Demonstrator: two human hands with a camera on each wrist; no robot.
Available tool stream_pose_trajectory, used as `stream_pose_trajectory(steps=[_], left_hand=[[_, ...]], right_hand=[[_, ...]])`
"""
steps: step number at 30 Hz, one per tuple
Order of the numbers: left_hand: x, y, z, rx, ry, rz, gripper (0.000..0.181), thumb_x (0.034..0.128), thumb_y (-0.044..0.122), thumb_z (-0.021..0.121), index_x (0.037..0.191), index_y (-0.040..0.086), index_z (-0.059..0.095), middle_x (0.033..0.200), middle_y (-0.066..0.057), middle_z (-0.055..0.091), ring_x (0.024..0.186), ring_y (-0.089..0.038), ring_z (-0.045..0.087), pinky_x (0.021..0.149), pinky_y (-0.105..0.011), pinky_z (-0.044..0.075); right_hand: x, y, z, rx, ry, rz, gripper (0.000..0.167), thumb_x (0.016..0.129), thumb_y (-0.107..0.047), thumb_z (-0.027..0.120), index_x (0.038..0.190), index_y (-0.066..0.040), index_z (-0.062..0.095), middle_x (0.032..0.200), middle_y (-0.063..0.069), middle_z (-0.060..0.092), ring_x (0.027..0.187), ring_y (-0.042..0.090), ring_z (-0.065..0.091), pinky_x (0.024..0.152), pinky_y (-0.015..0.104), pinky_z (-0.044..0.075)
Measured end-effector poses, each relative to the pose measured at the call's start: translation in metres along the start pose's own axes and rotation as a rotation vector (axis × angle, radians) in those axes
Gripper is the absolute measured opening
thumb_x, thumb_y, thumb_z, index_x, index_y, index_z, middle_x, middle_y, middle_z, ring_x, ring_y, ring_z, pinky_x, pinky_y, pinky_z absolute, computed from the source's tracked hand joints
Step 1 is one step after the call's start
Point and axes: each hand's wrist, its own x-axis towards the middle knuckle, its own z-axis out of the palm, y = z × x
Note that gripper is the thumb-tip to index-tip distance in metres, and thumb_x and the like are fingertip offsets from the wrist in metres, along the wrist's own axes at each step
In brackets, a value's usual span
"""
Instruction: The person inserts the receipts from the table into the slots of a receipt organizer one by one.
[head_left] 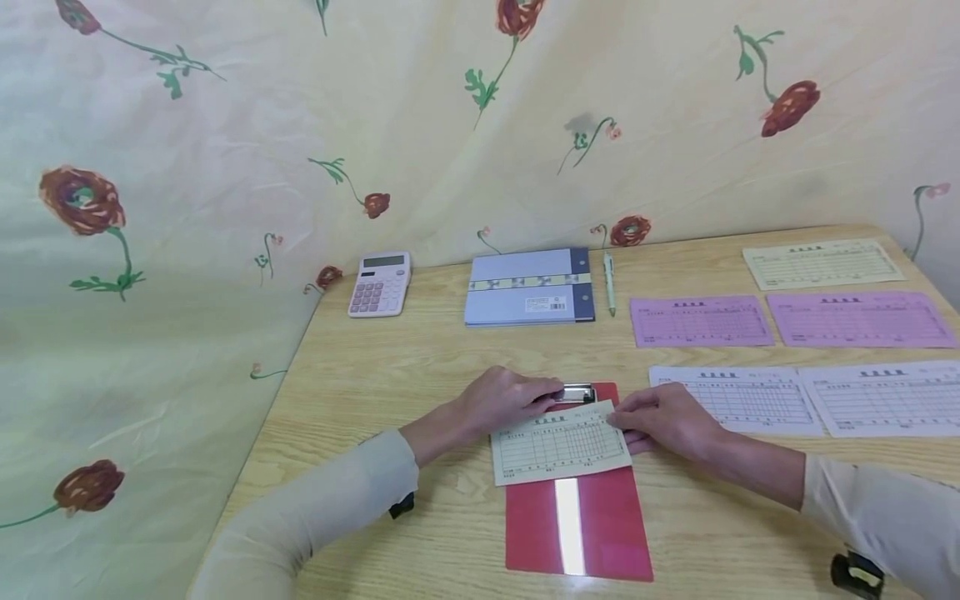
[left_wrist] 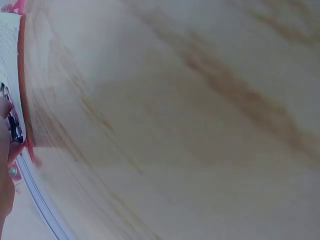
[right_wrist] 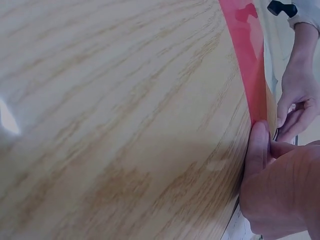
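Note:
A red clipboard (head_left: 607, 533) lies on the table with its metal clip (head_left: 576, 392) at the far end. Across its upper part sits a pale yellow printed form (head_left: 558, 454), slightly tilted and reaching past the clipboard's left edge. My left hand (head_left: 502, 402) grips the clip, fingers over its left side. At the form's upper right corner, my right hand (head_left: 667, 421) pinches the paper between thumb and fingers. The right wrist view shows this hand (right_wrist: 280, 185) low beside the clipboard's edge (right_wrist: 246, 55). Only part of the left hand (left_wrist: 6, 170) appears in the left wrist view.
Behind stand a pink calculator (head_left: 380, 285), a blue notebook (head_left: 517, 292) and a green pen (head_left: 609, 283). To the right lie purple forms (head_left: 701, 322), white forms (head_left: 738, 402) and another yellow form (head_left: 823, 263). A flowered cloth (head_left: 420, 125) hangs along the table's back.

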Motion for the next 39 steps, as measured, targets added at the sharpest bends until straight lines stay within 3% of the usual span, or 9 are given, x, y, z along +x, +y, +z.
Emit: stream_pose_trajectory(steps=[4, 8, 12, 20, 34, 39], left_hand=[[0.0020, 0.0009, -0.0010, 0.074, -0.005, 0.022, 0.028, 0.1014, 0.020, 0.074, 0.127, 0.011, 0.077, 0.117, -0.003, 0.079, 0.065, -0.004, 0.072, 0.049, -0.006, 0.030], [0.0030, 0.0025, -0.0025, 0.102, -0.022, -0.002, 0.029, 0.1034, 0.021, 0.071, 0.130, 0.010, 0.076, 0.111, -0.004, 0.080, 0.047, 0.002, 0.050, 0.046, -0.009, 0.022], [0.0040, 0.0029, -0.0037, 0.100, -0.035, -0.024, 0.030, 0.1032, 0.020, 0.070, 0.131, 0.011, 0.076, 0.106, -0.004, 0.081, 0.043, 0.002, 0.035, 0.045, -0.010, 0.018], [0.0052, 0.0015, -0.0054, 0.002, -0.027, -0.035, 0.028, 0.1019, 0.015, 0.072, 0.128, 0.008, 0.077, 0.101, -0.004, 0.081, 0.042, 0.001, 0.037, 0.044, -0.009, 0.022], [0.0053, 0.0009, -0.0064, -0.003, -0.038, -0.043, 0.026, 0.1028, 0.017, 0.071, 0.127, 0.010, 0.078, 0.082, 0.002, 0.076, 0.044, 0.002, 0.030, 0.045, -0.010, 0.020], [0.0053, 0.0016, -0.0071, -0.003, -0.035, -0.044, 0.027, 0.1022, 0.016, 0.071, 0.128, 0.010, 0.077, 0.083, 0.002, 0.076, 0.043, 0.001, 0.029, 0.044, -0.010, 0.020]], right_hand=[[0.0006, 0.0000, -0.0001, 0.011, -0.006, -0.001, 0.034, 0.102, -0.013, 0.072, 0.124, 0.013, 0.071, 0.107, 0.019, 0.078, 0.084, 0.025, 0.076, 0.073, 0.035, 0.064], [0.0014, -0.0013, 0.0004, 0.015, 0.001, 0.016, 0.035, 0.102, -0.012, 0.071, 0.126, 0.013, 0.069, 0.106, 0.019, 0.078, 0.083, 0.025, 0.076, 0.072, 0.035, 0.064], [0.0024, -0.0026, 0.0010, 0.016, 0.010, 0.033, 0.035, 0.102, -0.012, 0.071, 0.125, 0.013, 0.069, 0.102, 0.019, 0.078, 0.081, 0.024, 0.075, 0.072, 0.036, 0.064], [0.0058, -0.0032, 0.0001, 0.004, 0.010, 0.082, 0.039, 0.103, -0.015, 0.070, 0.128, 0.014, 0.067, 0.104, 0.018, 0.078, 0.081, 0.024, 0.075, 0.072, 0.035, 0.064], [0.0062, -0.0064, -0.0027, 0.096, -0.027, 0.110, 0.031, 0.105, -0.011, 0.066, 0.125, 0.013, 0.064, 0.096, 0.016, 0.077, 0.076, 0.023, 0.074, 0.071, 0.038, 0.064], [0.0069, -0.0059, -0.0030, 0.107, -0.024, 0.116, 0.033, 0.105, -0.012, 0.066, 0.127, 0.013, 0.063, 0.097, 0.016, 0.077, 0.077, 0.024, 0.075, 0.071, 0.039, 0.064]])
